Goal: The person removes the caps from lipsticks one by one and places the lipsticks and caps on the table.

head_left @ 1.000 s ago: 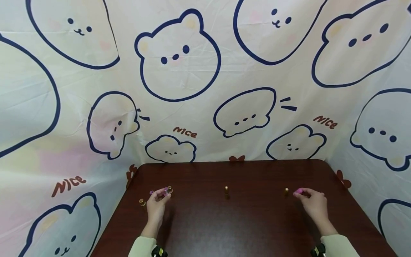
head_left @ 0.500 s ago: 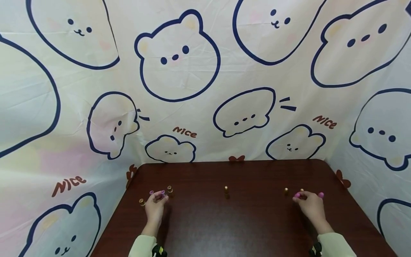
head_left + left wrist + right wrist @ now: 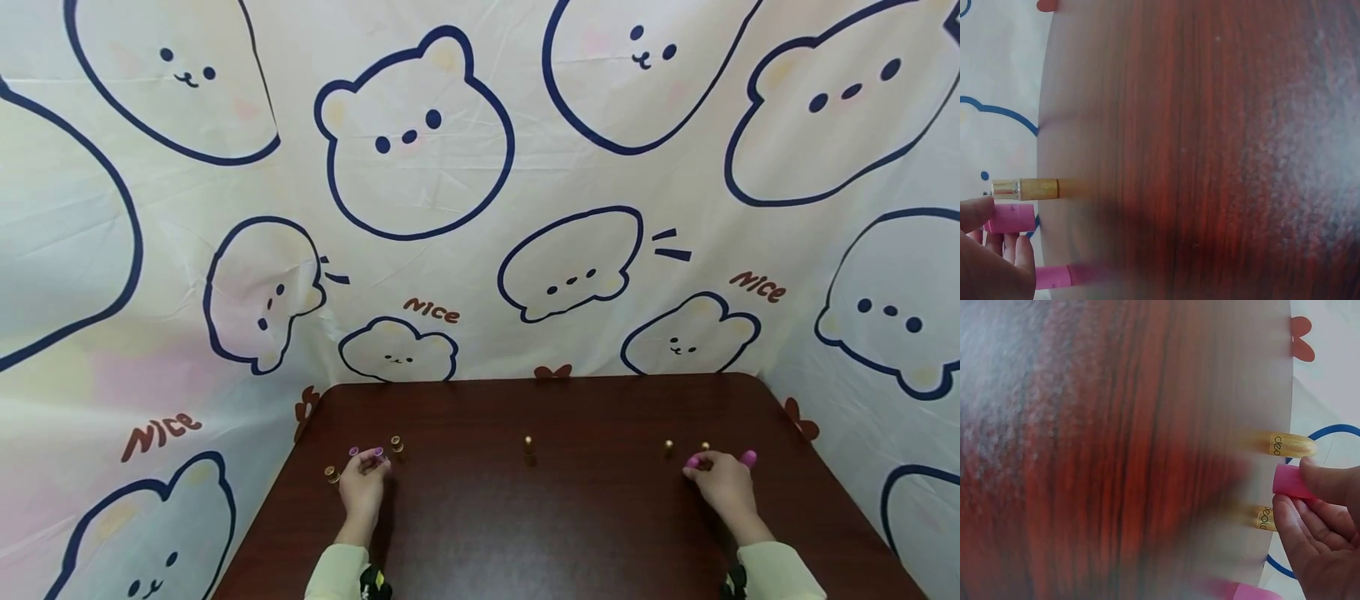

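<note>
In the head view my left hand (image 3: 363,483) pinches a pink lipstick tube (image 3: 1013,218) between thumb and fingers, close over the table. A gold lipstick tube (image 3: 1025,189) with a shiny collar stands beside it, and another pink tube (image 3: 1052,277) is partly behind the fingers in the left wrist view. Farther left sits a second gold tube (image 3: 332,474). My right hand (image 3: 724,487) pinches a pink lipstick cap (image 3: 1290,481) with thumb and fingertips. Near it stand two gold caps, the nearer-centre cap (image 3: 1291,444) and the other cap (image 3: 1265,518), plus a pink cap (image 3: 748,458).
One gold lipstick (image 3: 528,442) stands upright at mid-table. The dark brown wooden table (image 3: 540,525) ends at a rounded far edge, with a cartoon-printed cloth (image 3: 480,275) behind and along both sides.
My left hand has moved slightly down and left with the pink tube, away from the gold one. My right hand has lowered slightly, bringing a gold cap and a pink cap into view.
</note>
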Tool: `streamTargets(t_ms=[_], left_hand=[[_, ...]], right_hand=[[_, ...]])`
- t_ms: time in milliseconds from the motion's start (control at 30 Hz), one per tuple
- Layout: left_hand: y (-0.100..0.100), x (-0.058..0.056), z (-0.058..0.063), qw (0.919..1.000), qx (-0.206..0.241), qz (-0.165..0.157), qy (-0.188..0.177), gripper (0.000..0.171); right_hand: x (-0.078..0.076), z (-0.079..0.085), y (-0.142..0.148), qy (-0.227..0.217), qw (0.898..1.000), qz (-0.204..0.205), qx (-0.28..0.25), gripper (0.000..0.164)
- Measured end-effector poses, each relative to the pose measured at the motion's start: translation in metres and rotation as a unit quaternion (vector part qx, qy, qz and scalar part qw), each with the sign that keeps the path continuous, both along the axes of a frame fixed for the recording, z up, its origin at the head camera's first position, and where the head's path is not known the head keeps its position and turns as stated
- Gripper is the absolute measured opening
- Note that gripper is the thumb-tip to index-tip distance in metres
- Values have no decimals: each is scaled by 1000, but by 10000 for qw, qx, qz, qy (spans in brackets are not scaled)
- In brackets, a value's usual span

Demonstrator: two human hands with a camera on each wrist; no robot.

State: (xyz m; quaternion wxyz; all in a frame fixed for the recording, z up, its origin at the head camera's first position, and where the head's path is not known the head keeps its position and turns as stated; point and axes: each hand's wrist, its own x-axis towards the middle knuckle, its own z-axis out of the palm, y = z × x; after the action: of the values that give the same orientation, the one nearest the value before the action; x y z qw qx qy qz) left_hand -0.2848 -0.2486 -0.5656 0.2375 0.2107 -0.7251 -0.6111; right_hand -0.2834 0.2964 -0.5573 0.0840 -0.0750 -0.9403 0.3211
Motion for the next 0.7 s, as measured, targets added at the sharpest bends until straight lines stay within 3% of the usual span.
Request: streamTargets(t_ms=[433, 700], left_hand=[[-4, -8, -9, 9988, -430, 182, -147, 21], [-6, -11, -13, 9985, -475, 182, -205, 21]], right_hand=[[-1, -5, 2, -74, 10000, 28, 37, 13], [-3, -8, 1, -68, 10000, 58, 29, 14]])
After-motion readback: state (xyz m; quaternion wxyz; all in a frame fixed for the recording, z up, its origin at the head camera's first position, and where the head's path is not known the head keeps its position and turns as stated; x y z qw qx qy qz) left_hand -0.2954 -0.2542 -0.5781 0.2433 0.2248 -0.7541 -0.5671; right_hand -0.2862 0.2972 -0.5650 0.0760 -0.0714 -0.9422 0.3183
